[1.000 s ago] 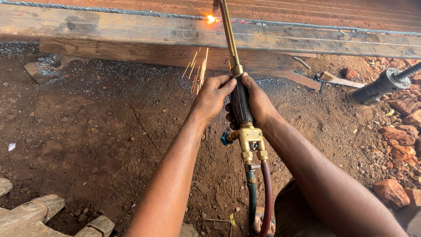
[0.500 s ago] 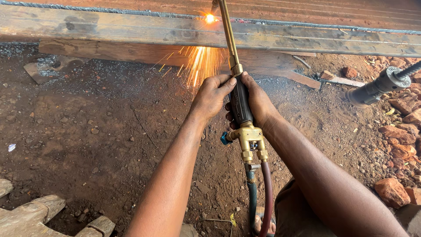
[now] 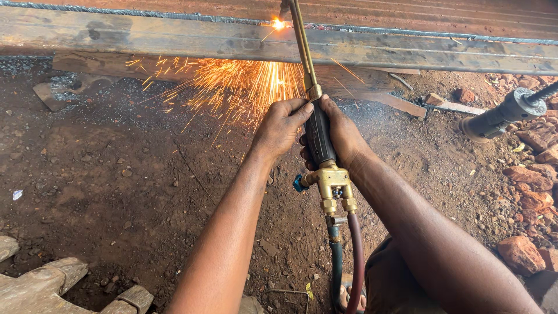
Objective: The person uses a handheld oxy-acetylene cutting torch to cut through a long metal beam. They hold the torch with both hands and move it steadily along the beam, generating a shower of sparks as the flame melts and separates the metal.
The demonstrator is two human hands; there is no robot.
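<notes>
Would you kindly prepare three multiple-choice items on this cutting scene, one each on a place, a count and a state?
1. Where does the torch flame meet metal?
A. top of the steel beam
B. the soil
C. the red bricks

2. How many hoses leave the brass valve block?
A. one
B. two
C. four

3. How is the cutting torch held?
A. by the left hand alone
B. lying unheld
C. by both hands

Answers: 1 A, the glow sits on the beam's upper face. 2 B, a green and a red hose show. 3 C, the right hand also wraps the black handle.
</notes>
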